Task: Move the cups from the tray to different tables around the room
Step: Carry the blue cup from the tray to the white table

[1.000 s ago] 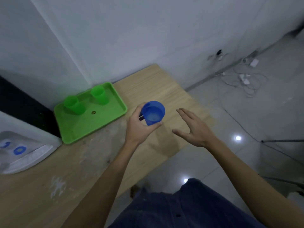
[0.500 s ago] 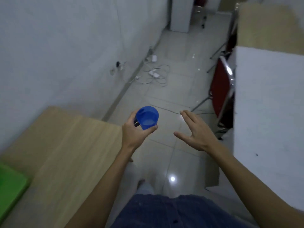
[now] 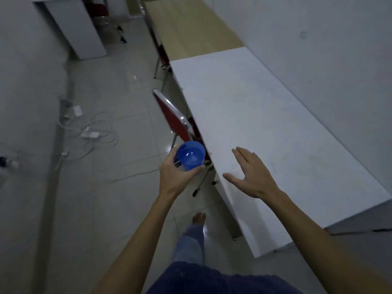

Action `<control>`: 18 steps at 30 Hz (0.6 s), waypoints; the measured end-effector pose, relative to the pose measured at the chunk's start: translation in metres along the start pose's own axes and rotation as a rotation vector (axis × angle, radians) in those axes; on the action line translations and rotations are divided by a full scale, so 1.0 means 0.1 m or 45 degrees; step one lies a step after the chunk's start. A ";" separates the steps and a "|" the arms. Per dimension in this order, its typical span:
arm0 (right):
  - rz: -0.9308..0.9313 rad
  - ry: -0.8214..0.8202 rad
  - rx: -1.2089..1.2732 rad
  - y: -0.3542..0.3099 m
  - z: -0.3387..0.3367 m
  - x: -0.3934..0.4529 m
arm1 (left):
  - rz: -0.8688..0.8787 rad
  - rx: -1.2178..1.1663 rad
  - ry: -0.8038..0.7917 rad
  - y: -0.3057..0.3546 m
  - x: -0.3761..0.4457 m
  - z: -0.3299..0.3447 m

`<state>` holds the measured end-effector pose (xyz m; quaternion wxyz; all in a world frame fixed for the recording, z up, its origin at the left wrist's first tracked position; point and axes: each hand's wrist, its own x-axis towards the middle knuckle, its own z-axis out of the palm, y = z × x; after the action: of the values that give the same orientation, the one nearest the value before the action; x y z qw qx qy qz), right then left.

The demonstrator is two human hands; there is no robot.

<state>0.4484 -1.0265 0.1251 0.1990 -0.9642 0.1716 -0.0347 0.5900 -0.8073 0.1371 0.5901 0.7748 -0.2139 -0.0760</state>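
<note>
My left hand (image 3: pixel 176 179) grips a blue cup (image 3: pixel 191 155) upright over the tiled floor, just left of the front edge of a long white table (image 3: pixel 265 128). The cup's mouth faces the camera and it looks empty. My right hand (image 3: pixel 252 175) hovers open above the near part of the white table, fingers spread, holding nothing. The green tray and its cups are out of view.
A red chair (image 3: pixel 176 117) with metal legs is tucked under the white table beside the cup. A wooden table (image 3: pixel 191 28) continues beyond it. Cables and a power strip (image 3: pixel 89 132) lie on the floor at left. A white cabinet (image 3: pixel 74 26) stands far back.
I have turned right, away from the wooden table with the green tray; the white table now lies under my right hand. The blue cup stays in my left hand.
</note>
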 end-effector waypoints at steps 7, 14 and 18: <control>0.308 -0.078 0.048 0.65 0.26 0.93 | -0.033 -0.051 -0.212 -0.24 1.31 0.77; 0.417 -0.171 -0.094 1.19 0.84 1.91 | -0.071 -0.012 -0.280 -0.66 2.38 1.39; 0.470 -0.169 -0.103 1.37 1.14 2.29 | -0.098 0.019 -0.257 -0.91 2.78 1.60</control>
<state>0.6349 -1.1813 -0.0341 0.1741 -0.9237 0.3333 0.0729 0.8023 -1.0464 0.0415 0.5564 0.7752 -0.2427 -0.1747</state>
